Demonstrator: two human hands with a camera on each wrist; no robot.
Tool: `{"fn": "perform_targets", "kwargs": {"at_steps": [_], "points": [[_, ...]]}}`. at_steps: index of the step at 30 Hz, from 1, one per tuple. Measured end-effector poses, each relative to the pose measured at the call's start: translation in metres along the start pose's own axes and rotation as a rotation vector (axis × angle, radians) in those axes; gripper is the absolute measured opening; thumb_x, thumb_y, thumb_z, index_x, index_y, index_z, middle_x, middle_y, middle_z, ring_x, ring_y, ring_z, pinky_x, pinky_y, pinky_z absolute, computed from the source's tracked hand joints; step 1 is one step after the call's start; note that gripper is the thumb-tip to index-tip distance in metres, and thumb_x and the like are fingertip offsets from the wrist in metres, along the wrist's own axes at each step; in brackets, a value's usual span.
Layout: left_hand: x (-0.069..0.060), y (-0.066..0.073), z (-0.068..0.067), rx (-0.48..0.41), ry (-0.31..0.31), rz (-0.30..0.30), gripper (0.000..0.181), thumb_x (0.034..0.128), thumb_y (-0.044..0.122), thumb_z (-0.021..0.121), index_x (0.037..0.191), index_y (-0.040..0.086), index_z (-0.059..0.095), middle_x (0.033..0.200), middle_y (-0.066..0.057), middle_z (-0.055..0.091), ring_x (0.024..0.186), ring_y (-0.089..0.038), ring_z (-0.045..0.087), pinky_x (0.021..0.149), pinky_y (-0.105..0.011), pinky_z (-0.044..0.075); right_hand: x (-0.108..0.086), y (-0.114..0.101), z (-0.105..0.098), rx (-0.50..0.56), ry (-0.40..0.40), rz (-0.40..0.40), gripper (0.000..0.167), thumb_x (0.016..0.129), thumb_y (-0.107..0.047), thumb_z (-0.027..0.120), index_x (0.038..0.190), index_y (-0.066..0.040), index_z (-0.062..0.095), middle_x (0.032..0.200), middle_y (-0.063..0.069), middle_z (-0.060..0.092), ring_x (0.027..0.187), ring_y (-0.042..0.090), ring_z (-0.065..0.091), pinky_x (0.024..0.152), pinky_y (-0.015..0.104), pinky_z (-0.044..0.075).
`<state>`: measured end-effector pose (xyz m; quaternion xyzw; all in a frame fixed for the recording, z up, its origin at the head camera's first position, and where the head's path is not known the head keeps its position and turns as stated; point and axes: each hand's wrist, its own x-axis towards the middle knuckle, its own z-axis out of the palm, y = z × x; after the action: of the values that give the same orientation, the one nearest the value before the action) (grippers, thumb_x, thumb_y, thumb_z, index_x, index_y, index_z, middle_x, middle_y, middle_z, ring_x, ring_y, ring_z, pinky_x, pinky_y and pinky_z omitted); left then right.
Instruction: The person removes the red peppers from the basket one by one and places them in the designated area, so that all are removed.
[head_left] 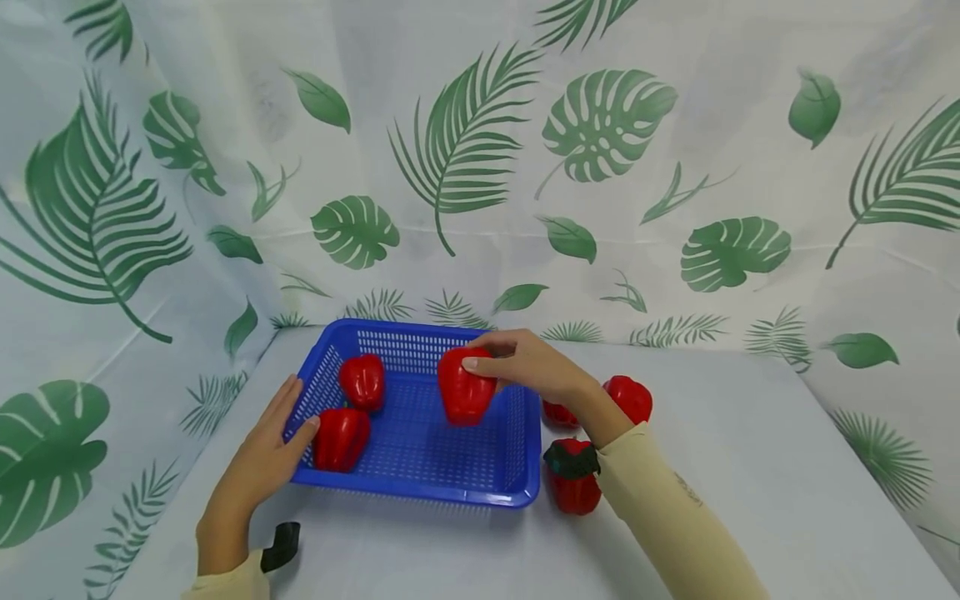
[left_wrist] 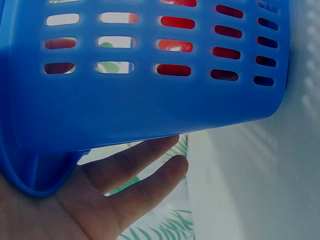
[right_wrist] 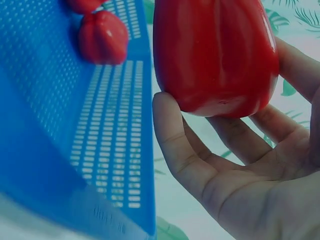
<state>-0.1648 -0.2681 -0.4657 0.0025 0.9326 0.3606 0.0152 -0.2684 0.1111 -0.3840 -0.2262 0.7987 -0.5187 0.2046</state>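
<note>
A red bell pepper [head_left: 465, 393] is held in my right hand [head_left: 538, 365], above the right part of a blue plastic basket [head_left: 420, 493]. In the right wrist view the thumb and fingertips surround the pepper's [right_wrist: 215, 60] lower end. My left hand [head_left: 262, 454] lies along the basket's left side, its thumb at the rim. The left wrist view shows straight fingers [left_wrist: 145, 192] beside the slotted wall. Two more red bell peppers, one farther back [head_left: 362, 382] and one nearer [head_left: 341, 439], rest inside the basket at its left.
Right of the basket, a red pepper [head_left: 632, 398] shows behind my right forearm. Another [head_left: 558, 414] is partly hidden by the arm, and one [head_left: 573, 493] lies nearer. Behind the white table [head_left: 750, 483] hangs a leaf-print cloth [head_left: 495, 275].
</note>
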Motion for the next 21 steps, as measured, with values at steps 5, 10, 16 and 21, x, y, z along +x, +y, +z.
{"fn": "perform_targets", "kwargs": {"at_steps": [5, 10, 16, 21], "points": [[0.0, 0.0, 0.0, -0.005, 0.002, 0.008, 0.082, 0.1122, 0.036, 0.053, 0.171, 0.001, 0.008, 0.177, -0.025, 0.004, 0.159, -0.055, 0.009, 0.115, -0.079, 0.021, -0.009, 0.007, -0.009, -0.011, 0.017, 0.003, 0.049, 0.098, -0.037, 0.077, 0.14, -0.012, 0.071, 0.126, 0.007, 0.073, 0.117, 0.031, 0.067, 0.091, 0.048, 0.063], [-0.001, 0.0, 0.0, -0.009, -0.003, 0.002, 0.082, 0.1124, 0.037, 0.053, 0.171, 0.002, 0.008, 0.177, -0.024, 0.003, 0.159, -0.055, 0.008, 0.115, -0.08, 0.021, -0.019, 0.012, -0.018, -0.03, 0.046, 0.03, 0.051, 0.098, -0.041, 0.076, 0.141, -0.014, 0.07, 0.125, 0.007, 0.073, 0.116, 0.031, 0.068, 0.093, 0.049, 0.062], [-0.001, 0.0, 0.0, 0.001, -0.01, 0.0, 0.082, 0.1126, 0.039, 0.052, 0.171, 0.002, 0.007, 0.177, -0.024, 0.002, 0.159, -0.055, 0.008, 0.115, -0.08, 0.021, -0.034, 0.018, -0.029, -0.032, 0.09, 0.053, 0.053, 0.098, -0.042, 0.076, 0.143, -0.016, 0.069, 0.128, 0.007, 0.072, 0.117, 0.031, 0.068, 0.096, 0.053, 0.06], [-0.001, 0.001, -0.002, 0.007, -0.01, 0.0, 0.083, 0.1125, 0.039, 0.052, 0.171, 0.003, 0.006, 0.177, -0.024, 0.002, 0.159, -0.055, 0.008, 0.115, -0.08, 0.021, -0.046, 0.025, -0.038, -0.013, 0.124, 0.036, 0.052, 0.1, -0.036, 0.074, 0.144, -0.01, 0.067, 0.13, 0.012, 0.071, 0.122, 0.034, 0.065, 0.099, 0.058, 0.058]]}}
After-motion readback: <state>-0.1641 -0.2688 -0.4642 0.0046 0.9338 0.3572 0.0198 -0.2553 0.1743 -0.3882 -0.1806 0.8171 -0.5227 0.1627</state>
